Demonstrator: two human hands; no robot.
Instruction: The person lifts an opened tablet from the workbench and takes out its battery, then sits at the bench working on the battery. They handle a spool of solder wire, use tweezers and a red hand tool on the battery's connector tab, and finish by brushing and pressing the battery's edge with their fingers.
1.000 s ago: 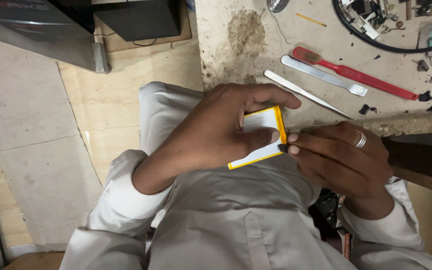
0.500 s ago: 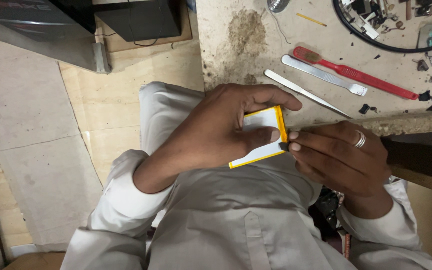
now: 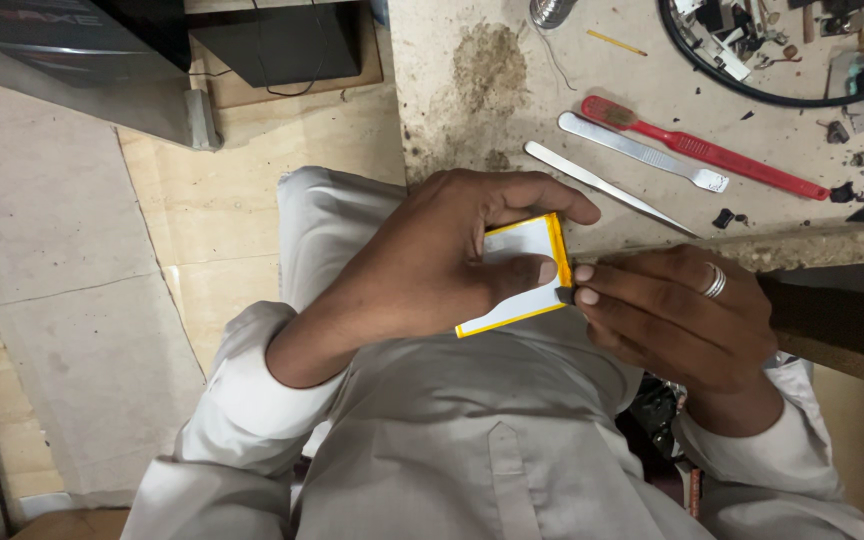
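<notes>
Stained and gritty, the bench (image 3: 652,90) is lying ahead of you with a red toothbrush (image 3: 702,150), a metal spudger (image 3: 642,150) and tweezers (image 3: 607,188) resting on it near a black cable (image 3: 742,85). Your left hand (image 3: 432,270) is clamping the white, yellow-edged pack (image 3: 517,275) over your lap, just off the bench edge, thumb pressing on its face. Your right hand (image 3: 672,320), wearing a ring (image 3: 715,282), is pinching narrowly at the pack's dark lower right corner.

A red toothbrush (image 3: 712,150), two metal pry tools (image 3: 642,152) and a black cable (image 3: 752,85) lie on the stained workbench (image 3: 482,80).
</notes>
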